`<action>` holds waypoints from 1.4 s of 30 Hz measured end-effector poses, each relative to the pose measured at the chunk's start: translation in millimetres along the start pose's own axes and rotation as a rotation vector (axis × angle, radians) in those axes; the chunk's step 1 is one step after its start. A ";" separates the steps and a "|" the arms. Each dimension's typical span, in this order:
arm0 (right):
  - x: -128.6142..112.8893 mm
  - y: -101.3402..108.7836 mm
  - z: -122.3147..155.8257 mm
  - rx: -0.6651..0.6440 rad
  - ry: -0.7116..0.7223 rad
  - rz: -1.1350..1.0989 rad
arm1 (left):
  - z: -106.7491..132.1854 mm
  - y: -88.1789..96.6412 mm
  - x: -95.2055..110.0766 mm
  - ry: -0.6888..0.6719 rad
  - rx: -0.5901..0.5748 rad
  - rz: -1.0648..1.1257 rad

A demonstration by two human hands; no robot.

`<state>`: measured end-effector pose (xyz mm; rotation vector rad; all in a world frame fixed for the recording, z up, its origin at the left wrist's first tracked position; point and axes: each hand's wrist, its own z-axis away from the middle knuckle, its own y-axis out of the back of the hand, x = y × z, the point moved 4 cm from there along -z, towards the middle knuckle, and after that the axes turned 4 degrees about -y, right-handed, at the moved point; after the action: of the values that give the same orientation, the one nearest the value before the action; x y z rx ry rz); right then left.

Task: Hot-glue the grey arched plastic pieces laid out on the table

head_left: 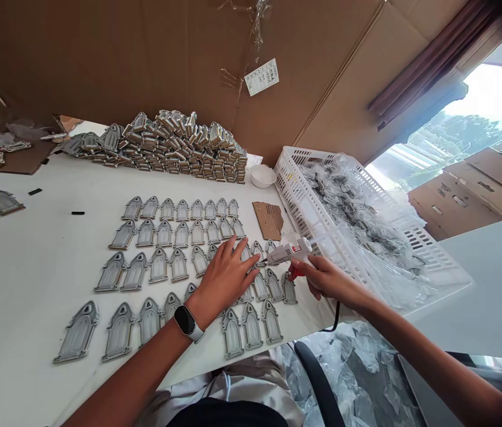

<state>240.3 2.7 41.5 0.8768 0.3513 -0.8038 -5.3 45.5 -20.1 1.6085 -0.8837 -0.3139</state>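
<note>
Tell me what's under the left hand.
Parts of several gray arched pieces show around the left hand, laid out on the white table. The hand covers the rest of them; whether any whole piece lies hidden there cannot be seen.

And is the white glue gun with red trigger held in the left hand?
No, the right hand grips the glue gun, while the left hand is over the grey arched pieces.
</note>
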 end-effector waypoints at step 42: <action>-32.9 -5.1 -17.4 0.096 0.114 0.076 | 18.3 12.2 -22.2 -0.067 0.062 -0.062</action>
<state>215.4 30.3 47.2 1.0229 0.3801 -0.7066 -36.4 47.6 -19.3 1.6930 -0.9029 -0.3889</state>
